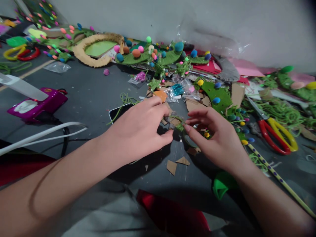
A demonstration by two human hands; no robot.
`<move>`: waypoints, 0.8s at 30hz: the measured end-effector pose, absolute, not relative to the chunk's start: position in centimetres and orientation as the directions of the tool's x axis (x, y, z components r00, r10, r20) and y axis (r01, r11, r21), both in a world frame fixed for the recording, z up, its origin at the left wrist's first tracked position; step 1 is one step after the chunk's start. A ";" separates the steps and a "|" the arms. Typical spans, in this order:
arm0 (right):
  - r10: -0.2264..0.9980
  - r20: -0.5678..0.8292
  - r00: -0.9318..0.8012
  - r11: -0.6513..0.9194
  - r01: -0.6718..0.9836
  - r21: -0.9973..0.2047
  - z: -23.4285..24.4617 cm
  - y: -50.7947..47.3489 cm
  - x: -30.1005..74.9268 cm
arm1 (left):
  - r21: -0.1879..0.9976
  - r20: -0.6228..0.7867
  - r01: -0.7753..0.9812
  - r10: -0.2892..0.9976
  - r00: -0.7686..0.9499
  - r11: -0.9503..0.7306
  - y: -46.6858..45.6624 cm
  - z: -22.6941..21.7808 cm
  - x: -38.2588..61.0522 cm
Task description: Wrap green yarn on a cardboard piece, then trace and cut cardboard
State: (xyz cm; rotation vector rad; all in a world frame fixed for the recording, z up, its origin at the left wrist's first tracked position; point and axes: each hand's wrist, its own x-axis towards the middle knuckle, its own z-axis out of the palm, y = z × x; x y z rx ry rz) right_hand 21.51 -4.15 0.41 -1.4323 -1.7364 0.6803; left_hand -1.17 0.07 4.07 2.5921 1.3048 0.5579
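My left hand (140,130) and my right hand (217,138) meet at the middle of a dark grey table (93,95). Both pinch a small craft piece (176,122) of brown cardboard and green yarn between their fingertips. The left hand's fingers curl round its left side and the right hand's thumb and forefinger grip its right end. Part of the piece is hidden behind the fingers. A dark phone (120,111) lies just behind my left hand. Cardboard scraps (176,164) lie on the table below the hands.
Red and yellow scissors (276,133) lie at the right, by a dotted yellow stick (276,174). A magenta glue gun (37,105) with white cords sits at the left. Green felt shapes with coloured pompoms (158,54) and a yarn-wrapped ring (98,49) line the back wall.
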 end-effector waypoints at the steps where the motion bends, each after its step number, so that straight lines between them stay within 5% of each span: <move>1: 0.968 0.243 -0.063 0.236 0.561 -0.793 0.4 -4.1 21.5 | 0.325 0.245 0.735 0.804 0.542 -0.595 0.1 4.0 -1.2; 9: 0.876 0.432 -0.217 0.464 0.627 -0.626 1.2 -4.6 21.0 | 0.306 0.196 0.733 0.794 0.576 -0.607 -0.1 4.1 -0.9; 24: 0.886 0.439 -0.148 0.437 0.583 -0.685 0.9 -4.3 20.9 | 0.373 0.194 0.708 0.797 0.572 -0.599 -0.3 4.1 -1.0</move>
